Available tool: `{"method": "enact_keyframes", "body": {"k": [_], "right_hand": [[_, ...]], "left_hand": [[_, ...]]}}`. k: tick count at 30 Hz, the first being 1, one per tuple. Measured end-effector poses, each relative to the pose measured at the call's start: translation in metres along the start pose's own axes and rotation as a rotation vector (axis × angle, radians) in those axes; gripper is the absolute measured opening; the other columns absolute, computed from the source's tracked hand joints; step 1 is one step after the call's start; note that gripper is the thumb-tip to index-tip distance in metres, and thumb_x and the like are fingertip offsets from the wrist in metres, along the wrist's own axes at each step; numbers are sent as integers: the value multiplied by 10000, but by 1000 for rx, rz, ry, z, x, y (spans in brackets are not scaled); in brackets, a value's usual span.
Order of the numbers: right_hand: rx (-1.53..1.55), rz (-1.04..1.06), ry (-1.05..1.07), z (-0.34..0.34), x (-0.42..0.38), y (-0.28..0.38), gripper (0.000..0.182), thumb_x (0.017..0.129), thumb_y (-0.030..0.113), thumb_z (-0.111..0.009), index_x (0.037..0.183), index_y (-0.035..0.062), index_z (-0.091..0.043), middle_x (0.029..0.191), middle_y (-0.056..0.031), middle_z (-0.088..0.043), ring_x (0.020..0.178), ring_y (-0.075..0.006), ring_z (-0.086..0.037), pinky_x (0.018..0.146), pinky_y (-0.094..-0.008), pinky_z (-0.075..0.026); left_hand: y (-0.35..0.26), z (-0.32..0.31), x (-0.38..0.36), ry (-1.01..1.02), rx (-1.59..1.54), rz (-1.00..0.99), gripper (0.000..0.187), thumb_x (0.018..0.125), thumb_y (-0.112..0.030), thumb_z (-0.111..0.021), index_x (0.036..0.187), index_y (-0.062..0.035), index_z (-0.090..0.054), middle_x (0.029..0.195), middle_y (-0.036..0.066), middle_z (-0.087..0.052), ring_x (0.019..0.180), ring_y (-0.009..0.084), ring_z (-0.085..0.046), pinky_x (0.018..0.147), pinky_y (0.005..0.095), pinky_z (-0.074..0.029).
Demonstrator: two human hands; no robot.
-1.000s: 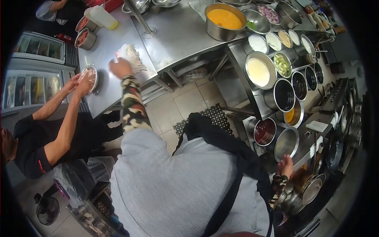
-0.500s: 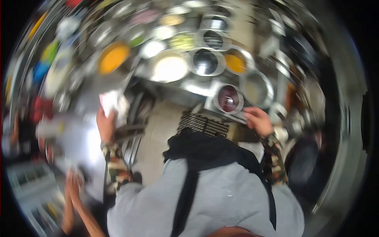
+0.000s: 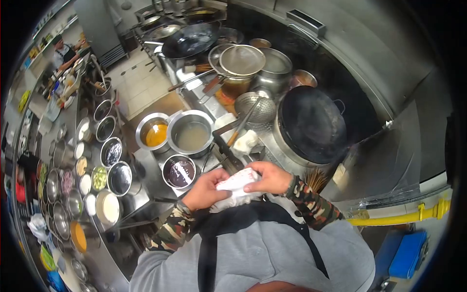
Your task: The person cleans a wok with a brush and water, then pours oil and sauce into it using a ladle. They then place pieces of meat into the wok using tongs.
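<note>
A crumpled white cloth or bag with faint red marks [image 3: 238,181] is between my two hands, close to my apron. My left hand [image 3: 206,189] grips its left end, thumb and fingers closed on it. The right end is pinched by my right hand [image 3: 270,179]. Just left of my hands stands a pot of dark red liquid [image 3: 179,171]. Behind it are a pot of cloudy liquid [image 3: 190,134] and a pot with orange liquid [image 3: 154,132]. Another white cloth [image 3: 246,141] lies ahead of my hands.
A large black wok [image 3: 311,125] sits on the stove at the right. Strainers [image 3: 242,60] and a perforated ladle [image 3: 255,108] lie beyond my hands. Many containers [image 3: 119,178] line the left counter. A yellow pipe [image 3: 404,217] runs at the right. A person [image 3: 65,54] stands far back left.
The view has swung right toward the stove. My hands have come together, and my right hand, earlier beside the dark red pot, now holds the white item along with my left.
</note>
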State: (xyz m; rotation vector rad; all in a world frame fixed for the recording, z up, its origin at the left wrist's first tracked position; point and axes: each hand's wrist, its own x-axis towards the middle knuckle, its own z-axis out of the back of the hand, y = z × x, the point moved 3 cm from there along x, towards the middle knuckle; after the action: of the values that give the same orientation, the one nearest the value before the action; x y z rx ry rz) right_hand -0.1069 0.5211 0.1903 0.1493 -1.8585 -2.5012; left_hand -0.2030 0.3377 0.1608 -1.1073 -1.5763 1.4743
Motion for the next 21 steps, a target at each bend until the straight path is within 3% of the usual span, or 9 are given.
{"method": "enact_keyframes", "body": {"k": [4, 7, 8, 10, 12, 13, 15, 16, 21], "right_hand": [[32, -144, -202, 29, -40, 7, 276, 786, 170, -731, 957, -11, -612, 823, -47, -611, 778, -91, -554, 707, -259, -455], [75, -154, -286, 45, -62, 17, 246, 794, 129, -726, 961, -18, -622, 838, -33, -617, 789, -82, -561, 713, -247, -460], [101, -212, -342, 48, -68, 18, 236, 796, 116, -723, 965, -17, -626, 849, -29, -627, 796, -79, -563, 719, -244, -463], [164, -241, -453, 48, -74, 14, 210, 791, 94, -724, 942, -14, -628, 829, -14, -627, 772, -72, -559, 701, -234, -459], [235, -277, -572, 44, -78, 13, 185, 786, 73, -725, 920, -12, -629, 809, 1, -627, 748, -64, -555, 683, -225, -456], [215, -290, -620, 42, -74, 13, 181, 787, 65, -721, 922, -13, -629, 821, -4, -635, 758, -69, -563, 694, -228, -463], [288, -318, -719, 40, -76, 6, 183, 805, 44, -689, 963, -28, -631, 891, -37, -664, 814, -92, -595, 751, -244, -482], [284, -336, -738, 38, -76, 10, 183, 805, 44, -689, 963, -28, -631, 891, -37, -664, 814, -92, -595, 751, -244, -482], [359, -357, -936, 57, -58, 14, 239, 862, 42, -602, 1076, -64, -603, 993, -90, -668, 895, -138, -618, 824, -278, -488]], "left_hand": [[-25, -14, 60, 227, 90, -46, 322, 753, -78, -712, 1032, -20, -562, 889, 35, -597, 838, 77, -550, 732, 242, -455], [-46, 83, 148, -346, 657, -112, 455, 748, -290, -742, 1067, -2, -592, 894, 167, -639, 855, 166, -619, 722, 307, -487], [-51, 124, 191, -569, 692, -398, 467, 724, -319, -752, 1027, 6, -608, 899, 208, -645, 875, 249, -634, 747, 340, -493], [-53, 193, 259, -734, 883, -174, 570, 698, -375, -747, 1021, 71, -601, 968, 214, -649, 939, 279, -631, 806, 357, -486], [-70, 200, 296, -405, 755, 356, 584, 732, -361, -735, 1091, 75, -583, 1004, 193, -662, 818, 266, -667, 733, 345, -525], [-51, 211, 316, -381, 769, 341, 584, 732, -361, -735, 1091, 75, -583, 1004, 193, -662, 818, 266, -667, 733, 345, -525], [10, 208, 358, 0, -314, 554, 229, 886, -238, -584, 970, -26, -601, 866, 91, -660, 668, 202, -629, 630, 322, -531], [8, 199, 368, 235, -232, 519, 171, 879, -213, -592, 907, -46, -568, 750, 25, -618, 584, 130, -584, 550, 264, -501], [-30, 203, 379, 303, -831, 445, 157, 864, -140, -566, 954, -11, -564, 687, -16, -569, 550, 62, -540, 499, 174, -448]]}}
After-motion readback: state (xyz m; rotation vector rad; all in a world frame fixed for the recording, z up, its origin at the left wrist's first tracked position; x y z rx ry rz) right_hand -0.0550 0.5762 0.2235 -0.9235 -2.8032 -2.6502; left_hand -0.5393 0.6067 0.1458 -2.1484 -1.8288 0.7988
